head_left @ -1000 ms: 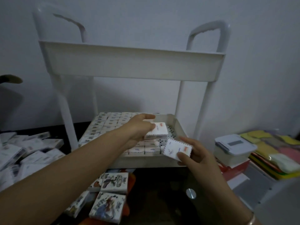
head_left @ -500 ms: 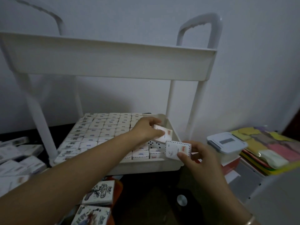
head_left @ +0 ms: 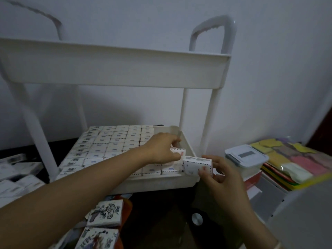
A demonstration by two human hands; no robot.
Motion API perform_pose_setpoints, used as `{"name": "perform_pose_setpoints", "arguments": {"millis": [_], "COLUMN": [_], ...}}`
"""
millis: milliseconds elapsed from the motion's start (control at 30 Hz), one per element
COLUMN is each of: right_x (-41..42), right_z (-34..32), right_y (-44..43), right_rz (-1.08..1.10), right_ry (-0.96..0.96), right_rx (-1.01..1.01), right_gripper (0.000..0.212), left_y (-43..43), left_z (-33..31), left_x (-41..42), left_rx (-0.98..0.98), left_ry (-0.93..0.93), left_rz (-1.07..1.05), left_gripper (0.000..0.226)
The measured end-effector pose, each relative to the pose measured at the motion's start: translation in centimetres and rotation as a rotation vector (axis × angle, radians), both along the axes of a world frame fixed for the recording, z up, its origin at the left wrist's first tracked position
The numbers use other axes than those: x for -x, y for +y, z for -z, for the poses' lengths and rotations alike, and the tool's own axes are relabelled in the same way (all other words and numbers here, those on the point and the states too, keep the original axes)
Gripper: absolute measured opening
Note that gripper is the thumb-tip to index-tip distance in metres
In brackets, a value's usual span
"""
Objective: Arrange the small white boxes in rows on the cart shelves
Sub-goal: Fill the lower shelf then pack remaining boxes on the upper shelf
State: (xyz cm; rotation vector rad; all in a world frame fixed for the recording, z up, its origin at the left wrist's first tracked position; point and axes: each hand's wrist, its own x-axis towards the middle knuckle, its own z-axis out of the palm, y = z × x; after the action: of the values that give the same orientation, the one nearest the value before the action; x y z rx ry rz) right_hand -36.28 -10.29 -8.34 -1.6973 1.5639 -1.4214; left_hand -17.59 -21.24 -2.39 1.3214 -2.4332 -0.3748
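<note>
A white cart has an upper shelf [head_left: 115,69] and a lower shelf [head_left: 161,184]. Rows of small white boxes [head_left: 115,142] fill most of the lower shelf; its right side has a gap. My left hand [head_left: 161,150] reaches over that gap and pinches one small white box [head_left: 179,152] tilted on edge inside the shelf. My right hand [head_left: 221,175] holds a second small white box [head_left: 196,165] with a dashed border at the shelf's front right corner, just above the rim.
Loose white boxes [head_left: 16,175] lie heaped on the floor at left. Larger illustrated boxes [head_left: 106,212] sit below the cart's front. A lidded plastic container [head_left: 246,160] and a stack of coloured packets [head_left: 294,162] stand at right. The wall is close behind the cart.
My left hand has lowered its box deeper into the gap on the shelf's right side. My right hand has brought its box a little closer to the shelf corner. The camera moved closer.
</note>
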Motion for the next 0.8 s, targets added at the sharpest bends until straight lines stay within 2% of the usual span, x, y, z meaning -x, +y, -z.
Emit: {"name": "perform_pose_setpoints", "arguments": {"millis": [100,200,333,533,700,800], "right_x": [-0.2,-0.2,-0.7,-2.3,-4.2,-5.2], "right_z": [-0.4,-0.5,-1.0,-4.0,-6.1,-6.8], "right_y": [0.4,0.5,0.5,-0.2,-2.2,-4.3], "right_rz": [-0.029,-0.042,-0.045,-0.014,-0.072,-0.010], "right_ry": [-0.028,-0.048,-0.018,0.138,0.205,0.346], "right_rx": [0.012,0.005,0.017,0.128,0.175,0.259], "right_gripper": [0.029,0.028,0.038,0.035,0.023,0.012], "left_y": [0.4,0.5,0.7,0.7,1.3,1.8], "left_z": [0.0,0.3,0.8,1.2,2.2,2.4], "left_x": [-0.2,-0.7,-2.1,-3.8,-4.6,-5.2], "left_rx": [0.104,0.057,-0.071,-0.078,0.087,0.160], "left_ry": [-0.014,0.034,0.004,-0.065,-0.128,-0.135], "left_rz": [0.052,0.080,0.082,0.040,0.039,0.005], "left_gripper": [0.043,0.026,0.030,0.021,0.023,0.027]}}
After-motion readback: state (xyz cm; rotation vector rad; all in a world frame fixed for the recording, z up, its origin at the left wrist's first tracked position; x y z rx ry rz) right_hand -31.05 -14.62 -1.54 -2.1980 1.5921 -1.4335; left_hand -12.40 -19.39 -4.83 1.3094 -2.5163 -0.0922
